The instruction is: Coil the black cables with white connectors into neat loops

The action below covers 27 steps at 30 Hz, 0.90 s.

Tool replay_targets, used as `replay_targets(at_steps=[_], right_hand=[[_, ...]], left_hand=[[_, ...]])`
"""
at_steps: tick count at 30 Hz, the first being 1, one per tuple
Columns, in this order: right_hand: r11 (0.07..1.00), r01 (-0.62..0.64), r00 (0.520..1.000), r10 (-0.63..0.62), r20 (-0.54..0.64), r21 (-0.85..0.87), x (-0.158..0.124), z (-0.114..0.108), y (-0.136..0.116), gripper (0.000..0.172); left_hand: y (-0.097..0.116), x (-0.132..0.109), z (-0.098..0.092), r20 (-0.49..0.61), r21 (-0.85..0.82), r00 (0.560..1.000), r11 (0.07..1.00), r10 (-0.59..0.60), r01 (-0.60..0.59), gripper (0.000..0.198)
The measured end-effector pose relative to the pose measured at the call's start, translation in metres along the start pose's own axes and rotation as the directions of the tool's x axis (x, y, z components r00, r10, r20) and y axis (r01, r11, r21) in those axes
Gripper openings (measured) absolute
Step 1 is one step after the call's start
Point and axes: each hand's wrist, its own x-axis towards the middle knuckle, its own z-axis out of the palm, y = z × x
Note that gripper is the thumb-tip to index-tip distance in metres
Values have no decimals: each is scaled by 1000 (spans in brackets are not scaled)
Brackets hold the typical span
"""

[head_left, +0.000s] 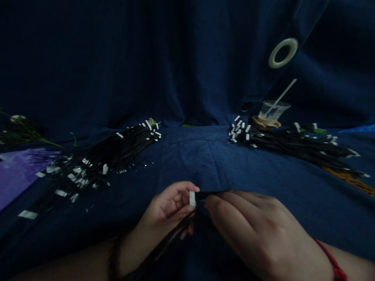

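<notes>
My left hand [171, 207] is closed in a pinch on a small white tag [192, 198] at the end of a black cord [164, 246] that trails down toward my wrist. My right hand [258, 230] lies just to its right, palm down, its fingertips meeting the black cord beside the tag. What the right fingers hold is hidden under the hand. Both hands work low over a dark blue cloth [205, 164].
A bundle of black cords with white tags [96, 164] lies at the left, another bundle [293, 144] at the right. A clear plastic cup with a stick [274, 110] stands at the back right below a white ring [283, 52]. Green stems [20, 130] and a purple sheet [14, 171] are far left.
</notes>
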Motion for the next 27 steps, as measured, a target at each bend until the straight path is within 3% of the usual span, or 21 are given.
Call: replay_targets(at_steps=[2, 6, 9, 13, 18, 22, 27], right_hand=[[997, 14, 999, -16, -29, -81, 2, -3, 1, 20], [946, -19, 991, -26, -133, -325, -2, -13, 1, 12], [941, -46, 999, 39, -28, -334, -12, -14, 2, 19], [944, -44, 977, 109, 181, -327, -17, -4, 1, 24], [961, -256, 890, 276, 364, -102, 1, 7, 0, 16], [962, -272, 909, 244, 336, 36, 7, 20, 6, 20], [985, -164, 942, 170, 289, -46, 6, 29, 12, 19]], left_hand=[[1, 1, 1, -43, 13, 999, 999, 33, -32, 31], [8, 3, 3, -249, 141, 963, 988, 100, -66, 32], [12, 4, 3, -321, 173, 941, 984, 105, -51, 32], [12, 4, 4, -313, 146, 944, 987, 110, -66, 32], [13, 4, 9, -285, 118, 955, 992, 85, -53, 32], [15, 6, 12, -311, 96, 949, 995, 59, -30, 34], [13, 6, 10, -286, 121, 957, 993, 43, -8, 33]])
